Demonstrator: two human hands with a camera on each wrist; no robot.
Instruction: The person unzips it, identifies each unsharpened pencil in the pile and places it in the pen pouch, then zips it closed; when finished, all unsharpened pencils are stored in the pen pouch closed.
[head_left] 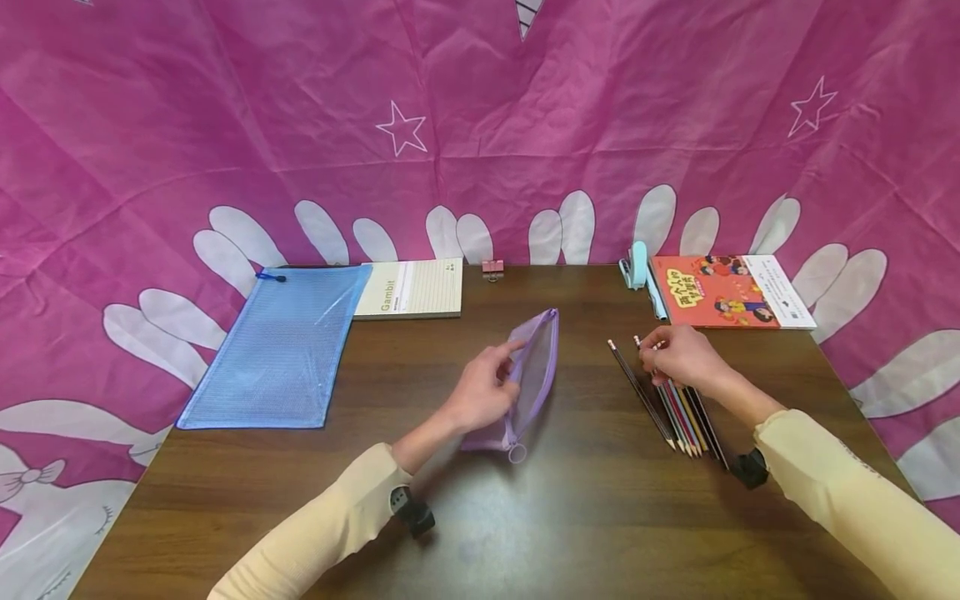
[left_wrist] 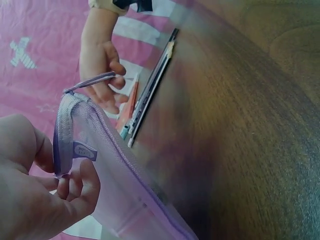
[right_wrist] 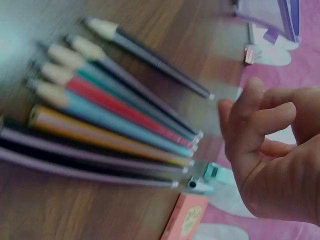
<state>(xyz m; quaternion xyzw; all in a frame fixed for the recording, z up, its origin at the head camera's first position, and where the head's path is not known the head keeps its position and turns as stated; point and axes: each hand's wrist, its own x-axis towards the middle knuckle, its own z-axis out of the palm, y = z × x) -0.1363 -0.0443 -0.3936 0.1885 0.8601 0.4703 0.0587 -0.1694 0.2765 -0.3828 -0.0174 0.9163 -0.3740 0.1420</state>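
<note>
A purple mesh zip pouch (head_left: 538, 367) stands with its mouth spread apart at the middle of the table. My left hand (head_left: 483, 387) grips its left edge, with thumb and fingers at the zip band in the left wrist view. A round zip pull (head_left: 517, 453) hangs at the pouch's near end. On the right, my right hand (head_left: 686, 360) hovers over the eraser ends of several pencils (head_left: 684, 421). Its fingers are loosely bent with nothing between them in the right wrist view. One dark pencil (right_wrist: 162, 62) lies a little apart from the row.
A blue mesh zip bag (head_left: 273, 350) lies at the left beside a notebook (head_left: 420, 287). Along the back are a pink binder clip (head_left: 492, 269), a light-blue stapler (head_left: 637, 265), a light-blue pen (head_left: 656, 298) and an orange-red book (head_left: 716, 292). A pink cloth backdrop (head_left: 480, 100) hangs behind.
</note>
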